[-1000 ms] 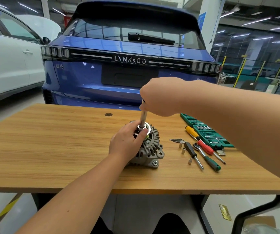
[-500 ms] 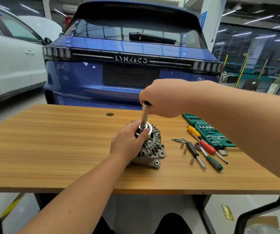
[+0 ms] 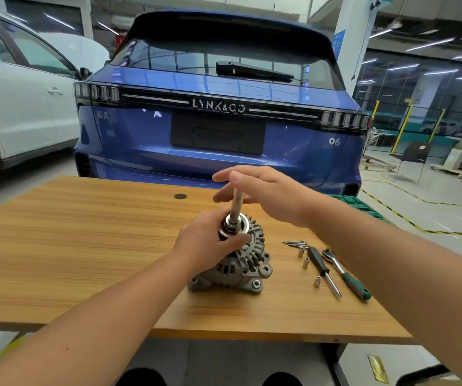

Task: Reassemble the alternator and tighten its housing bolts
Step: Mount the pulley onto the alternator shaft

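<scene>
one alternator [image 3: 234, 267] sits mid-worktop [image 3: 57, 246]. left hand [image 3: 210, 238] grips its pulley [image 3: 235, 227]; right hand [image 3: 263, 195], fingers straight and spread, touches the upright extension bar [image 3: 236, 204]. beside lie three loose sockets [image 3: 305, 262], one ratchet [image 3: 344, 271], one driver [image 3: 323, 267].

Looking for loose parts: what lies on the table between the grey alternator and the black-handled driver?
In the head view, two small silver sockets lie between the grey alternator and the black-handled driver.
</scene>
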